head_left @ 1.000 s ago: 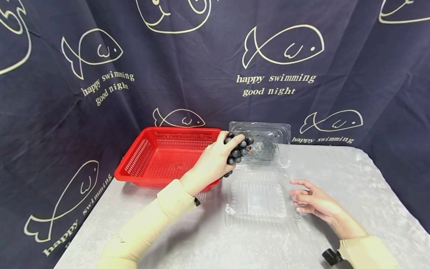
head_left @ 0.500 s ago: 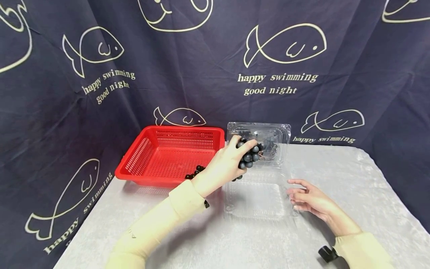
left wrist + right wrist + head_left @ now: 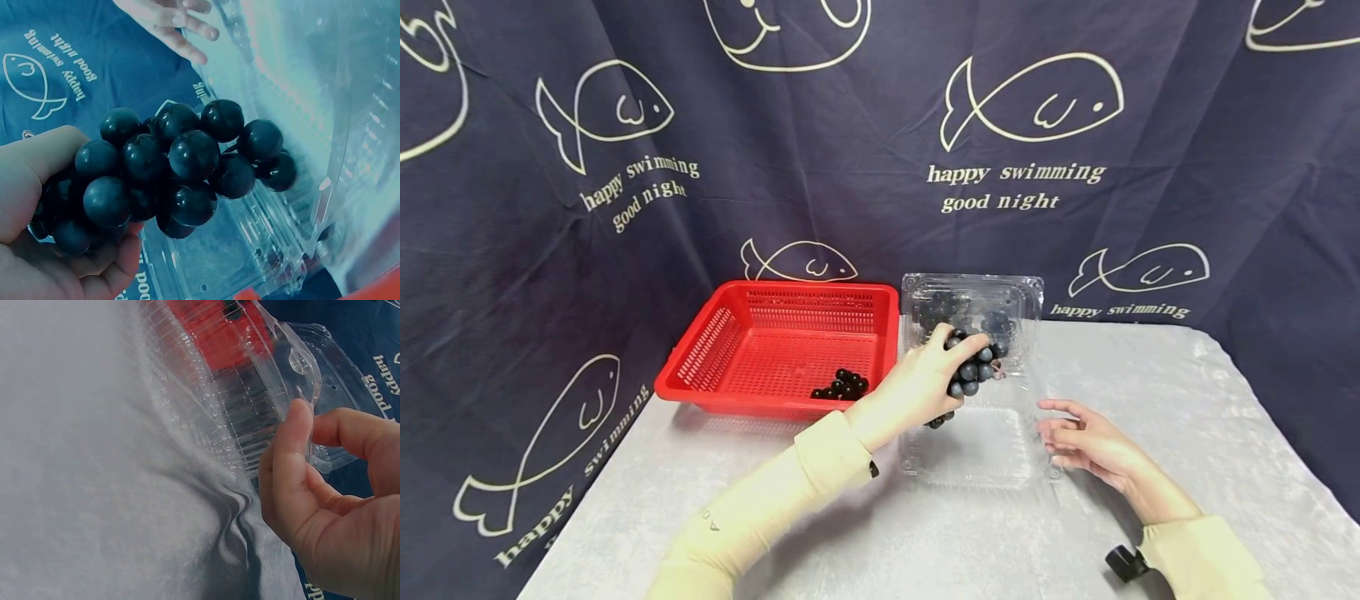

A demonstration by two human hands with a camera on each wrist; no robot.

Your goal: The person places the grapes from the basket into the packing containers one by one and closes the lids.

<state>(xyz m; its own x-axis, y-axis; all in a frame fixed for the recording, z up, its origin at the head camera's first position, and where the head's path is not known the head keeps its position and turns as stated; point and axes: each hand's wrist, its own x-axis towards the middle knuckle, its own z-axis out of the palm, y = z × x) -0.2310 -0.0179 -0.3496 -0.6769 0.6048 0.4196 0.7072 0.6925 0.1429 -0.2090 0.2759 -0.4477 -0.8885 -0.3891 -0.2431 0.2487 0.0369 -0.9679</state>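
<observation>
In my left hand (image 3: 925,379) I grip a bunch of dark grapes (image 3: 973,367), its berries bulging past my fingers. It hangs over an opened clear plastic clamshell box (image 3: 977,454), lower grapes hanging below my palm. In the left wrist view, the grapes (image 3: 181,165) spread toward the box wall. My right hand (image 3: 1093,446) is at the box's right edge; in the right wrist view, its fingertips pinch the clear rim (image 3: 315,381). Dark round shapes show in the raised lid (image 3: 1030,333); I cannot tell whether they are reflections.
A red plastic basket (image 3: 700,392) with slotted walls stands left of the box. More dark grapes (image 3: 846,383) lie in its near right corner. A pale cloth covers the table (image 3: 1000,550), and a dark blue fish-print curtain (image 3: 850,167) hangs behind.
My left hand has carried the bunch rightward and nearer, from between basket and lid to over the box. Grapes in the basket have come into view. Box and right hand have shifted slightly left.
</observation>
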